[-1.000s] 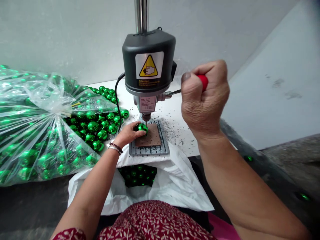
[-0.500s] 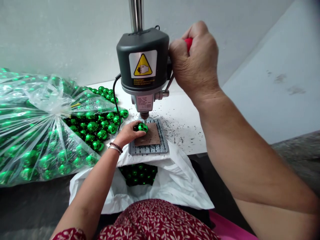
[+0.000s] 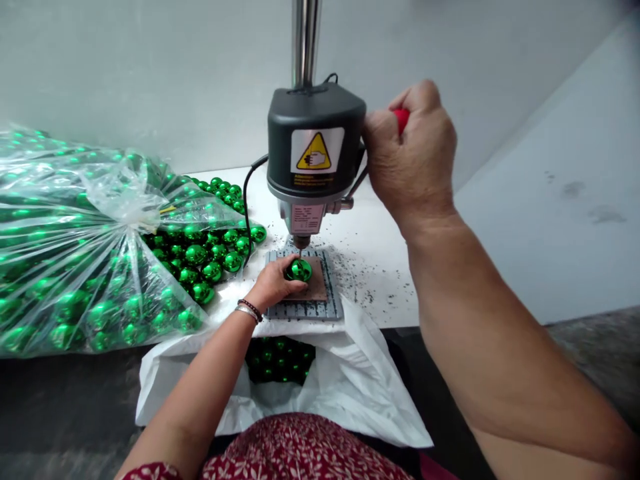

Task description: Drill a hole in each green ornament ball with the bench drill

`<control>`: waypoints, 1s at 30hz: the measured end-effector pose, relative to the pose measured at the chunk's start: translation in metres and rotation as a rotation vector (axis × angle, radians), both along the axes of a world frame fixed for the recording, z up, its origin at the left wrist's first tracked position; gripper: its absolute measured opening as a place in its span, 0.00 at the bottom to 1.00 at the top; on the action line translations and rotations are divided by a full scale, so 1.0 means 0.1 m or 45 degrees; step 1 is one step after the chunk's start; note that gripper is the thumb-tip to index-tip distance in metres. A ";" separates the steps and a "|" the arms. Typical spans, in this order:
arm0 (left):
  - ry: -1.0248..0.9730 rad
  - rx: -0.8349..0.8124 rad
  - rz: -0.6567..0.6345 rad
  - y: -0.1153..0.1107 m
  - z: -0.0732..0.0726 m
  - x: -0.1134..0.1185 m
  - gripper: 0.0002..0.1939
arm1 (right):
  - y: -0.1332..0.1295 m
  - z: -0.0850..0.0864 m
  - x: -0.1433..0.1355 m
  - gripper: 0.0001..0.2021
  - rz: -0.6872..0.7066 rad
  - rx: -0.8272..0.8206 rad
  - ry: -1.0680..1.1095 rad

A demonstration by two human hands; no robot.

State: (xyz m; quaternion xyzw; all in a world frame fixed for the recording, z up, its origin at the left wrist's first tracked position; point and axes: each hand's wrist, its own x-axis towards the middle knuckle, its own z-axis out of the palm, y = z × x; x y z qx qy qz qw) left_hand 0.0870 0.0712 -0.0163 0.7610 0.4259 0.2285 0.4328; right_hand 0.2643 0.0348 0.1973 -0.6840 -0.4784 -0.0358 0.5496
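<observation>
A shiny green ball (image 3: 301, 270) is pinched between the thumb and fingers of my left hand (image 3: 274, 285). It rests on a brown board (image 3: 316, 288) that lies on the grey ribbed base (image 3: 333, 308) of a small drill press (image 3: 315, 147). Right above the ball is the drill bit (image 3: 301, 253); whether its tip has entered the ball is hard to make out. High on the right, my right hand (image 3: 417, 153) is closed around the red-knobbed lever (image 3: 402, 120) of the press.
A clear plastic bag (image 3: 125, 207) full of green balls fills the left of the white table (image 3: 385, 253), with loose balls (image 3: 220, 253) beside it. Dark shavings scatter around the base. Below the table edge, a white sack (image 3: 360, 387) holds more green balls.
The whole view has shifted, so the press appears farther right and lower. Both hands keep their grips, left on the ball and right on the lever.
</observation>
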 end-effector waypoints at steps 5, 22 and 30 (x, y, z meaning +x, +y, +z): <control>0.022 0.041 -0.003 -0.01 0.00 0.00 0.35 | -0.17 -0.17 0.02 0.10 0.072 0.188 -0.096; 0.033 0.066 0.005 -0.03 0.00 -0.01 0.35 | -0.63 -0.78 0.00 0.09 0.010 0.276 -0.411; -0.024 0.048 -0.034 -0.02 -0.03 -0.02 0.32 | -0.61 -1.03 -0.03 0.10 -0.083 0.435 -0.523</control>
